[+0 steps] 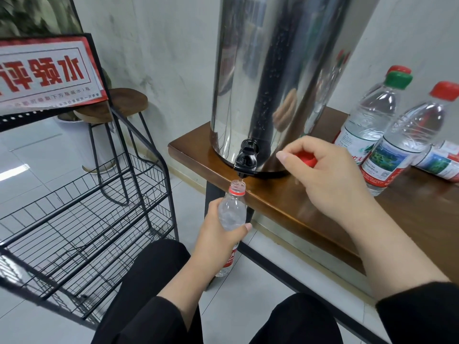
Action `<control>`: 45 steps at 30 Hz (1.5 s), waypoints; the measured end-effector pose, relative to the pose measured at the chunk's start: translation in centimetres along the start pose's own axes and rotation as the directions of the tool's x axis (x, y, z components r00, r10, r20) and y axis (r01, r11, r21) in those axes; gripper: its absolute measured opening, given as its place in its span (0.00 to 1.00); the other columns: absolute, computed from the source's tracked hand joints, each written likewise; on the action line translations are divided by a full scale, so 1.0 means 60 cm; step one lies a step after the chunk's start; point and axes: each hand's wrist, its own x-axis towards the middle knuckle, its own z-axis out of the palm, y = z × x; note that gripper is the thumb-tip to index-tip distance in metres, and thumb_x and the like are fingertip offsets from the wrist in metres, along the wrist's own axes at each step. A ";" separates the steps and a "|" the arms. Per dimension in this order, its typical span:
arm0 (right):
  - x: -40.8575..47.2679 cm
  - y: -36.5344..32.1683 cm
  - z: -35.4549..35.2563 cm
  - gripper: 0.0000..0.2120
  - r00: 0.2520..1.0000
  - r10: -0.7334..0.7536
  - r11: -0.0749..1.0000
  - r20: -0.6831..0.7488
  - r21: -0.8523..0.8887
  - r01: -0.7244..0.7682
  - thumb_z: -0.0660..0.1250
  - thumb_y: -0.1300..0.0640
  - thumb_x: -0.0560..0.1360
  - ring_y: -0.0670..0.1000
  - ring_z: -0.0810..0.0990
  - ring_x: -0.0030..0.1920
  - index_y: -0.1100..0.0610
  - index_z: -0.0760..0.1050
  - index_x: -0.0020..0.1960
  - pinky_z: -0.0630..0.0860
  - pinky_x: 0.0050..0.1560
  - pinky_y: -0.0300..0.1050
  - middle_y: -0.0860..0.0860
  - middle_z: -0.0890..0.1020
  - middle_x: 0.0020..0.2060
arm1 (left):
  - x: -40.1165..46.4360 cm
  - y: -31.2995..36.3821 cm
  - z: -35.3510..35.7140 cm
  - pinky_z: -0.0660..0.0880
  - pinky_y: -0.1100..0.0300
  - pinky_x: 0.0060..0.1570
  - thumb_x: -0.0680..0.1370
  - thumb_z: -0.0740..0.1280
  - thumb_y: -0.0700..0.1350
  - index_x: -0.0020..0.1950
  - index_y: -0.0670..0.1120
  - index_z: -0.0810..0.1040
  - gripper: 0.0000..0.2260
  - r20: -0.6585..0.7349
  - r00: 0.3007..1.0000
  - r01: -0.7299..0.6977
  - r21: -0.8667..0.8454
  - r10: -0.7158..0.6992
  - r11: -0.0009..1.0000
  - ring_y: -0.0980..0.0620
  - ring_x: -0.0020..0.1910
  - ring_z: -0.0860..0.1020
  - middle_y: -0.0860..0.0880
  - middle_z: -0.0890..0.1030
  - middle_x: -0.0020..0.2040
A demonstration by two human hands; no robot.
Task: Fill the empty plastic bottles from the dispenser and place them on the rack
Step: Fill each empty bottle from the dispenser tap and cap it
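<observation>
Head view: left hand (218, 234) grips uncapped bottle (232, 217), mouth right under black tap (246, 158) of steel dispenser (273, 70); thin stream entering, fill level unclear; right hand (325, 170) curled round red cap (307, 158) beside tap; wire rack (82, 207) shows no bottles, so first fill underway; four capped bottles (402, 137) wait on wooden table (285, 207): three red caps, one green

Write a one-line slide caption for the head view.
Left hand holds an uncapped bottle under the dispenser tap; right hand holds its red cap.
</observation>
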 end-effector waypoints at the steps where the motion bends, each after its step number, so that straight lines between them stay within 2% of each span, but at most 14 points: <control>1: 0.004 -0.007 0.001 0.06 1.000 -0.030 0.999 0.007 -0.020 0.030 0.70 0.50 0.79 0.40 0.78 0.42 0.44 0.80 0.43 0.70 0.40 0.27 0.41 0.82 0.38 | 0.001 0.000 0.001 0.73 0.62 0.53 0.75 0.76 0.50 0.73 0.56 0.65 0.30 -0.001 1.000 -0.001 0.003 0.001 1.000 0.50 0.63 0.77 0.52 0.76 0.64; 3: 0.009 -0.019 0.005 0.07 0.996 -0.084 0.995 0.020 -0.053 0.085 0.71 0.52 0.79 0.40 0.79 0.48 0.41 0.80 0.45 0.70 0.45 0.26 0.40 0.82 0.44 | 0.001 -0.001 0.001 0.74 0.63 0.52 0.75 0.76 0.49 0.72 0.56 0.65 0.30 -0.003 1.000 0.004 0.000 -0.004 1.000 0.49 0.63 0.77 0.53 0.76 0.64; 7: 0.011 -0.034 0.013 0.04 0.993 -0.106 0.992 0.045 -0.061 0.108 0.69 0.44 0.78 0.42 0.79 0.47 0.42 0.81 0.50 0.72 0.45 0.37 0.40 0.81 0.43 | 0.001 -0.004 0.001 0.74 0.62 0.54 0.75 0.77 0.49 0.72 0.56 0.65 0.30 0.001 1.000 0.007 -0.011 -0.007 1.000 0.51 0.63 0.77 0.53 0.77 0.64; 11: 0.011 -0.039 0.021 0.28 0.982 -0.145 0.977 0.125 -0.137 0.161 0.65 0.29 0.70 0.41 0.75 0.45 0.42 0.78 0.65 0.72 0.48 0.43 0.37 0.75 0.38 | 0.002 -0.007 0.001 0.74 0.66 0.52 0.75 0.77 0.48 0.71 0.56 0.66 0.30 0.003 1.000 0.003 -0.029 -0.003 1.000 0.51 0.63 0.77 0.53 0.77 0.64; 14: 0.009 -0.044 0.024 0.35 0.956 -0.198 0.947 0.218 -0.209 0.244 0.65 0.27 0.67 0.40 0.73 0.43 0.41 0.76 0.70 0.73 0.48 0.43 0.35 0.73 0.36 | 0.002 -0.008 0.001 0.73 0.66 0.52 0.74 0.78 0.49 0.71 0.57 0.67 0.29 -0.008 1.000 -0.001 -0.036 0.001 0.999 0.53 0.61 0.78 0.54 0.78 0.61; 18: 0.009 -0.050 0.029 0.27 0.925 -0.275 0.894 0.263 -0.283 0.347 0.66 0.34 0.72 0.40 0.73 0.45 0.40 0.76 0.69 0.77 0.49 0.48 0.30 0.70 0.37 | 0.004 -0.014 0.001 0.78 0.54 0.61 0.71 0.78 0.53 0.69 0.59 0.67 0.30 -0.002 1.000 0.010 -0.048 -0.010 0.999 0.52 0.60 0.79 0.54 0.79 0.60; 20: 0.011 -0.049 0.028 0.25 0.920 -0.292 0.884 0.260 -0.293 0.364 0.66 0.36 0.73 0.40 0.73 0.46 0.41 0.77 0.68 0.77 0.48 0.47 0.29 0.70 0.37 | 0.003 -0.013 0.000 0.77 0.49 0.63 0.72 0.78 0.52 0.69 0.59 0.67 0.30 0.008 1.000 0.008 -0.039 -0.007 0.999 0.51 0.61 0.79 0.54 0.79 0.61; 24: 0.011 -0.049 0.022 0.22 0.912 -0.312 0.878 0.264 -0.286 0.383 0.69 0.39 0.74 0.36 0.72 0.45 0.42 0.79 0.67 0.71 0.47 0.38 0.25 0.70 0.37 | 0.002 -0.010 -0.002 0.77 0.52 0.63 0.74 0.78 0.50 0.70 0.59 0.66 0.30 0.017 1.000 -0.001 -0.034 0.002 0.999 0.52 0.61 0.78 0.55 0.78 0.61; 27: 0.011 -0.052 0.016 0.21 0.903 -0.307 0.874 0.300 -0.288 0.393 0.66 0.39 0.76 0.43 0.79 0.47 0.43 0.79 0.67 0.79 0.49 0.48 0.36 0.79 0.43 | 0.001 -0.010 -0.003 0.77 0.52 0.64 0.74 0.78 0.51 0.70 0.59 0.66 0.30 0.018 1.000 -0.003 -0.033 0.004 0.999 0.52 0.62 0.78 0.55 0.78 0.61; 29: 0.011 -0.052 0.014 0.21 0.902 -0.303 0.877 0.308 -0.279 0.390 0.65 0.39 0.76 0.46 0.80 0.46 0.44 0.79 0.67 0.79 0.49 0.51 0.42 0.81 0.44 | 0.000 -0.010 -0.002 0.77 0.48 0.65 0.73 0.78 0.51 0.71 0.59 0.66 0.31 0.020 1.000 0.002 -0.035 -0.001 0.999 0.51 0.62 0.78 0.55 0.78 0.62; 32: 0.012 -0.049 0.015 0.22 0.892 -0.322 0.865 0.317 -0.284 0.413 0.64 0.40 0.77 0.44 0.78 0.44 0.44 0.79 0.68 0.79 0.47 0.49 0.36 0.76 0.40 | 0.000 -0.007 -0.002 0.77 0.48 0.66 0.74 0.77 0.51 0.71 0.58 0.65 0.31 0.025 1.000 0.000 -0.024 0.000 1.000 0.50 0.63 0.78 0.54 0.78 0.63; 35: 0.014 -0.043 0.016 0.22 0.887 -0.332 0.855 0.320 -0.296 0.426 0.66 0.41 0.77 0.41 0.77 0.48 0.43 0.77 0.69 0.78 0.50 0.45 0.32 0.75 0.43 | -0.001 -0.004 -0.002 0.76 0.49 0.66 0.75 0.77 0.50 0.73 0.58 0.65 0.32 0.026 1.000 -0.003 -0.015 0.003 1.000 0.50 0.64 0.77 0.54 0.77 0.64; 39: 0.018 -0.038 0.021 0.23 0.880 -0.354 0.840 0.318 -0.305 0.449 0.66 0.41 0.77 0.48 0.82 0.55 0.42 0.76 0.71 0.81 0.53 0.54 0.42 0.84 0.55 | -0.002 -0.004 -0.003 0.76 0.48 0.67 0.74 0.77 0.50 0.73 0.57 0.65 0.32 0.023 1.000 0.008 -0.019 -0.007 1.000 0.50 0.64 0.77 0.54 0.77 0.64; 45: 0.021 -0.041 0.025 0.22 0.873 -0.379 0.799 0.308 -0.368 0.476 0.64 0.40 0.76 0.49 0.82 0.58 0.43 0.77 0.69 0.81 0.55 0.55 0.43 0.84 0.58 | 0.000 -0.002 -0.001 0.77 0.49 0.66 0.74 0.78 0.50 0.72 0.57 0.65 0.31 0.026 0.999 0.024 -0.025 -0.023 0.999 0.50 0.63 0.78 0.53 0.78 0.63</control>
